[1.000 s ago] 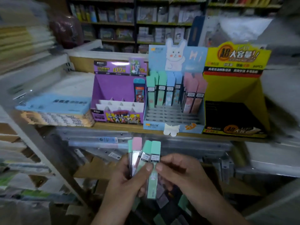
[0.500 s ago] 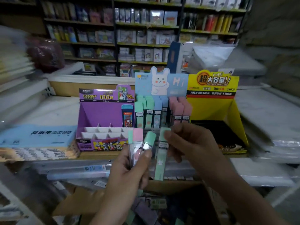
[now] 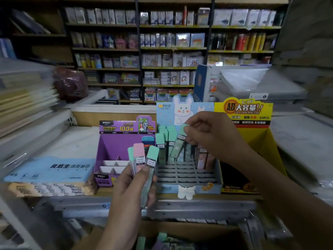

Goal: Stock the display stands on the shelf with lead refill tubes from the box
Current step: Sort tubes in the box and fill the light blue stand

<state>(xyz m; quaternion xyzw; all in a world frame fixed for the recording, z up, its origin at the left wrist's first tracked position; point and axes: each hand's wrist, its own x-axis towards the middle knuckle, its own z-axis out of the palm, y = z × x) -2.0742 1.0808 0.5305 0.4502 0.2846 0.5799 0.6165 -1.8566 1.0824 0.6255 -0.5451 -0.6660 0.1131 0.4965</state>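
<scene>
Since the frame half a second before, the right hand (image 3: pixel 207 136) had lifted away from the left hand (image 3: pixel 133 188) and carried one mint-capped clear plastic lead refill tube (image 3: pixel 177 145) up over the blue cardboard display stand (image 3: pixel 209 187) with the rabbit header. The tube hung tilted, cap up and to the right, its lower end just above the back-left rows where other mint tubes (image 3: pixel 163 139) stood upright. In front of those rows the stand's grey slotted grid (image 3: pixel 185 175) lay open across several rows, bounded by the low blue front wall. The stand sat between a purple cardboard display stand (image 3: pixel 117 147) just beside its left wall and a yellow cardboard display stand (image 3: pixel 255 139) at its right, all three on the wooden shelf (image 3: pixel 216 196). The right hand's fingers (image 3: pixel 193 121) were curled, pinching the tube by its cap against the thumb, the forearm reaching in from the lower right. The left hand stayed low in front of the purple stand, fingers wrapped round a fanned bundle of three tubes (image 3: pixel 139 157), one pink-capped between two mint-capped, caps upward. Below the shelf edge, the open cardboard box (image 3: pixel 189 230) showed more tubes at the bottom of the view.
</scene>
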